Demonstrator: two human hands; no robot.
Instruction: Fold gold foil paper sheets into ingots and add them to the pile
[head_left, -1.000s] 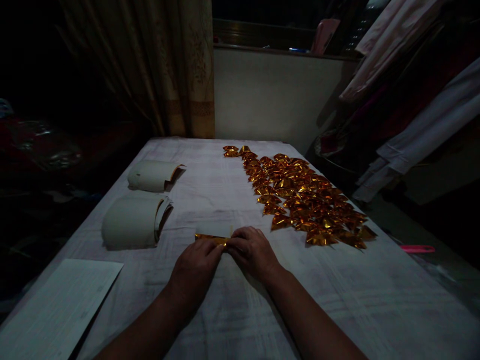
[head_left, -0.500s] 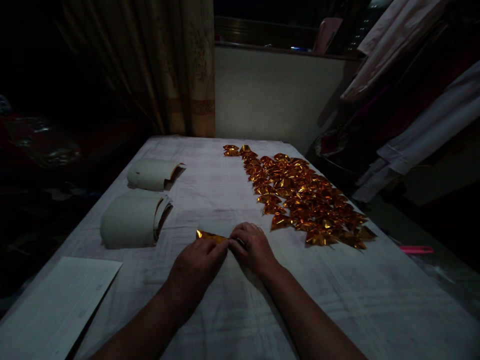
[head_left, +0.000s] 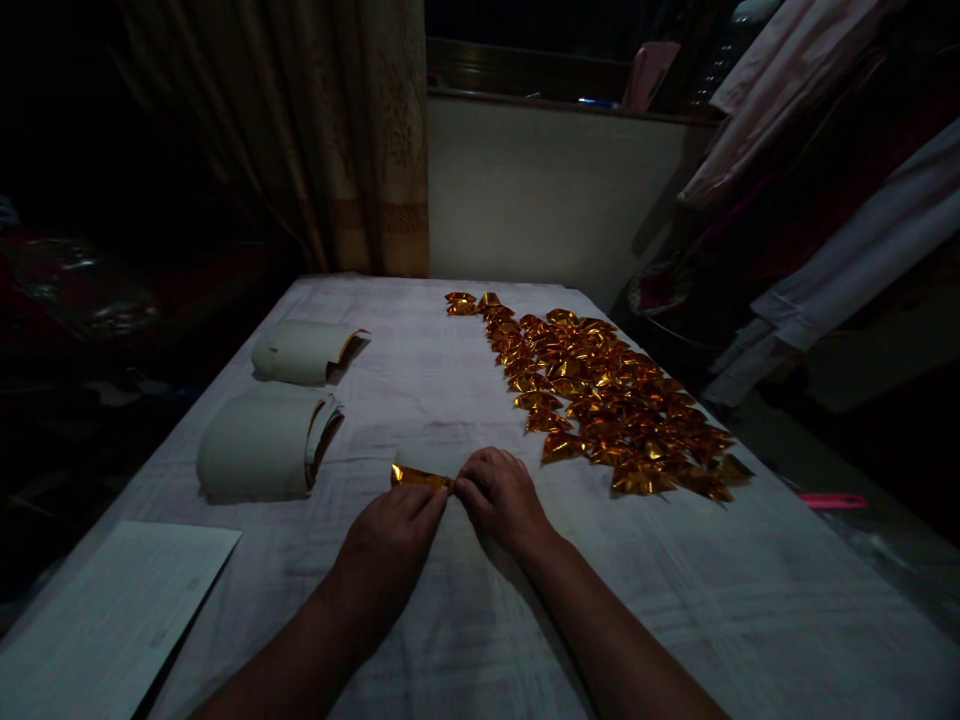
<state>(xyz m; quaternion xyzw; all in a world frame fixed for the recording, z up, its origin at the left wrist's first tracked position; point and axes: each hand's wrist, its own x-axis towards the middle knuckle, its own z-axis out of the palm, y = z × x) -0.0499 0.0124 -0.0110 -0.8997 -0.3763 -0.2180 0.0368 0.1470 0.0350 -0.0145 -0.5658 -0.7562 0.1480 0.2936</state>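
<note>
A sheet of gold foil paper [head_left: 417, 477] lies on the bed-like surface in front of me, its near edge folded into a shiny gold strip and its pale back showing behind. My left hand [head_left: 397, 530] presses on the strip, fingers closed along it. At the strip's right end my right hand [head_left: 501, 495] pinches the paper between thumb and fingers, close beside the left fingertips. Part of the sheet is hidden under both hands. To the right spreads a heap of folded gold foil pieces [head_left: 577, 385].
Two curled stacks of pale-backed paper, a far one [head_left: 300, 352] and a near one [head_left: 255, 445], rest at the left. A flat white sheet [head_left: 120, 610] lies at the near left. Clothes [head_left: 862, 260] hang at the right, above a pink handle [head_left: 832, 501].
The left hand has slid slightly left and down along the strip, so more gold shows. My right hand keeps its pinch, barely shifted.
</note>
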